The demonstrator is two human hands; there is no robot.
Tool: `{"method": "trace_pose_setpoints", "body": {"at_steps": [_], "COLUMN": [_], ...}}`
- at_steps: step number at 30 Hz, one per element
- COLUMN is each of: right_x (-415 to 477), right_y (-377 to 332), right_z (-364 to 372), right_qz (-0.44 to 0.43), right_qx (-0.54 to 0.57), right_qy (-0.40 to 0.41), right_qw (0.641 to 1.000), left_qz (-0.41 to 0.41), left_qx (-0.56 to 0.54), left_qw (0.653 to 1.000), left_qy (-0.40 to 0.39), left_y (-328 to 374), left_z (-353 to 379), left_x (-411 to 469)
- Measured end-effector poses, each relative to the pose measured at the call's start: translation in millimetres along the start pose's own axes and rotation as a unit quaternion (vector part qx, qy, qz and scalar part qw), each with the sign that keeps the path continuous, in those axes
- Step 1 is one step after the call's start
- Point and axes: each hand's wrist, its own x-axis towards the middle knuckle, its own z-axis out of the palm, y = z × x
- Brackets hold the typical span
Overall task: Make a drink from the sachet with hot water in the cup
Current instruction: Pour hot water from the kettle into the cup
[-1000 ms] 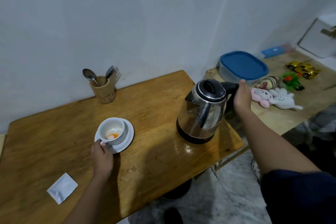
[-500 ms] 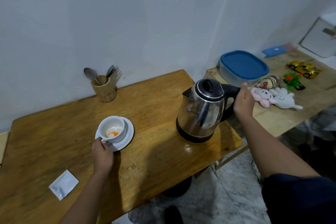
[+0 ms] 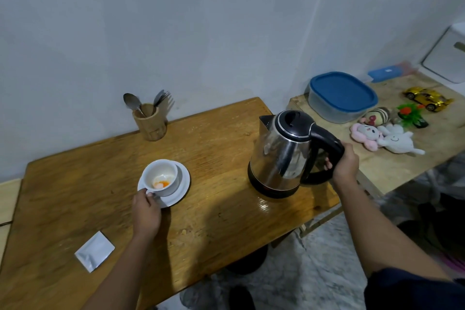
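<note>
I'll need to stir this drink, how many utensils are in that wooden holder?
3 visible in the wooden holder: a spoon on its left, another spoon and a fork on its right. Others may be hidden inside.

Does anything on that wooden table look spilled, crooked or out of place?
Nothing looks spilled. The cup sits upright on its saucer with orange and white powder inside. The sachet lies loose near the table's front edge.

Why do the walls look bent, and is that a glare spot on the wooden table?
Head view: the wide-angle lens bows the wall lines and the brown wooden table edges. A soft sheen lies on the table by the shiny steel kettle, whose body mirrors the room. Both forearms cast dark shadows; the corners look dimmer and softer.
</note>
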Motion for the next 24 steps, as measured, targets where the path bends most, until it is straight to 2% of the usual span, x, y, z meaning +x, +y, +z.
{"method": "trace_pose_setpoints", "body": {"at_steps": [4, 7, 17, 20, 24], "right_x": [-4.2, -9.9, -27.5, -32.7, -44.1], "right_y": [5.5, 5.2, -23.8, -35.1, -50.7], "right_z": [8.9, 14.2, 27.2, 29.5, 36.4], "right_qz": [0.026, 0.023, 0.000, 0.000, -0.027], "right_qx": [0.053, 0.077, 0.017, 0.032, 0.057], "right_qy": [0.076, 0.103, 0.117, 0.129, 0.104], "right_qw": [0.995, 0.991, 0.993, 0.991, 0.993], "left_qz": [0.014, 0.012, 0.021, 0.027, 0.026], "left_qx": [0.022, 0.028, 0.038, 0.028, 0.031], "left_qw": [0.999, 0.999, 0.998, 0.998, 0.998], "left_qy": [-0.019, -0.022, -0.042, -0.041, -0.055], "left_y": [-1.7, 0.7, 8.3, 11.3, 7.3], "left_z": [-4.2, -4.7, -17.2, -22.5, -26.0], "left_x": [1.4, -0.1, 0.4, 0.8, 7.8]}}
